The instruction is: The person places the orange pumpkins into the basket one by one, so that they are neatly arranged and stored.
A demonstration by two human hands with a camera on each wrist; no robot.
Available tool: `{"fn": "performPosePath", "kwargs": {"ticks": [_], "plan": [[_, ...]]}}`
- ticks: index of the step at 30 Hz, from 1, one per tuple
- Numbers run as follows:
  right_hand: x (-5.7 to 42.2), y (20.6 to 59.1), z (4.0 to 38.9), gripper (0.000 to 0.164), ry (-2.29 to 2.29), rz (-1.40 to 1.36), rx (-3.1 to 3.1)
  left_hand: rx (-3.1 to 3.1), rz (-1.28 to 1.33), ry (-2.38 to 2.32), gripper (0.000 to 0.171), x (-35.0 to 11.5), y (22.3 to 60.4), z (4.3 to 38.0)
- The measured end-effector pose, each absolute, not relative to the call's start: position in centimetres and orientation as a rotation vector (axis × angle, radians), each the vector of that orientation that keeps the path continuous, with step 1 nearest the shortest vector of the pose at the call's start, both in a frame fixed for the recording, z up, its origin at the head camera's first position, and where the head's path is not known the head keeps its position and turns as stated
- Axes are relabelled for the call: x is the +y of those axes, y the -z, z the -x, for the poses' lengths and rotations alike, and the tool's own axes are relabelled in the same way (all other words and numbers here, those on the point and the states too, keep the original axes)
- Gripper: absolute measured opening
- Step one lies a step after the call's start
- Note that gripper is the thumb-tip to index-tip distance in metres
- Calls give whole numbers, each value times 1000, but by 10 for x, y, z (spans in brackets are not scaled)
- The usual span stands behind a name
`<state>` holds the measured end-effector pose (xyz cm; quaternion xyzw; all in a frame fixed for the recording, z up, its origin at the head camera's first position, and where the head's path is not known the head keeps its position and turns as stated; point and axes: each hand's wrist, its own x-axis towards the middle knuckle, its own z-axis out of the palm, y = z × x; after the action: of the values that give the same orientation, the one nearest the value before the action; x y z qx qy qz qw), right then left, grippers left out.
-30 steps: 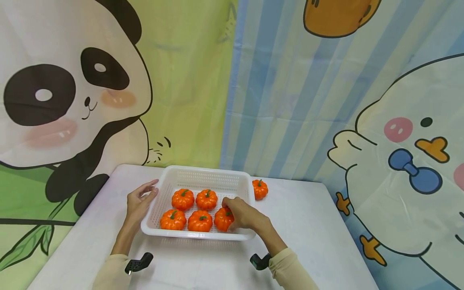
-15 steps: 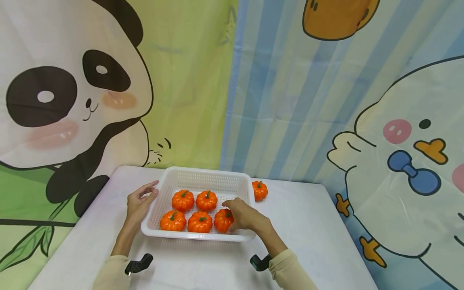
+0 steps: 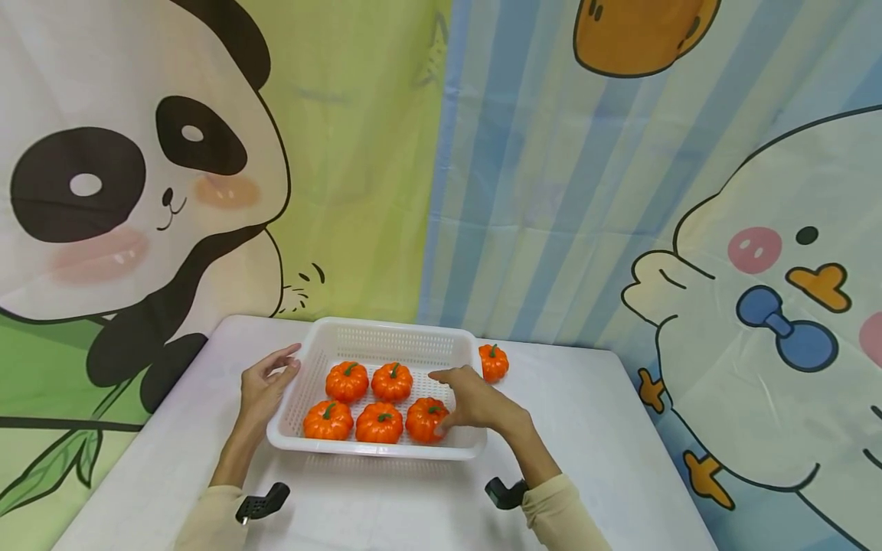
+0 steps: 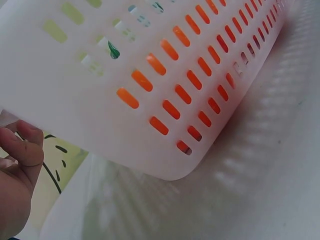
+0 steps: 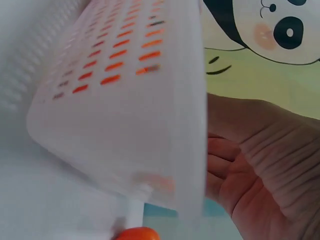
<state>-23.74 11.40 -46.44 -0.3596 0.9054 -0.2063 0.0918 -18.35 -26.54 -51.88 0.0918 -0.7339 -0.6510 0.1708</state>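
Observation:
A white perforated plastic basket [image 3: 386, 450] stands on the table with several small orange pumpkins in two rows. My right hand [image 3: 478, 402] is over the basket's right side, fingers spread from the thumb. Its thumb is beside the front right pumpkin [image 3: 423, 419]; I cannot tell if they touch. In the right wrist view the basket wall [image 5: 110, 125] hides the fingertips. My left hand [image 3: 263, 386] is at the basket's left rim with relaxed, slightly bent fingers. The left wrist view has this hand [image 4: 20, 175] close against the rim, gripping nothing visible.
Another orange pumpkin [image 3: 494, 363] lies on the table just outside the basket's back right side. A white cloth covers the table [image 3: 586, 444]. Printed curtains [image 3: 524, 191] with cartoon animals hang behind and beside it.
My right hand has let go of the front right pumpkin and shifted slightly right, its fingers opening. The pumpkin stays in the basket. My left hand has hardly moved.

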Motion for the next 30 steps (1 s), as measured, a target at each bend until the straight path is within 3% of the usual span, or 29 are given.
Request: {"fn": "performPosePath", "kwargs": {"ticks": [14, 30], "plan": [[141, 446, 259, 80, 860, 1110, 2809, -2080, -280, 1868, 47, -262, 507, 176], [185, 458, 294, 70, 1284, 829, 3005, -2087, -276, 1859, 47, -261, 507, 178]]}}
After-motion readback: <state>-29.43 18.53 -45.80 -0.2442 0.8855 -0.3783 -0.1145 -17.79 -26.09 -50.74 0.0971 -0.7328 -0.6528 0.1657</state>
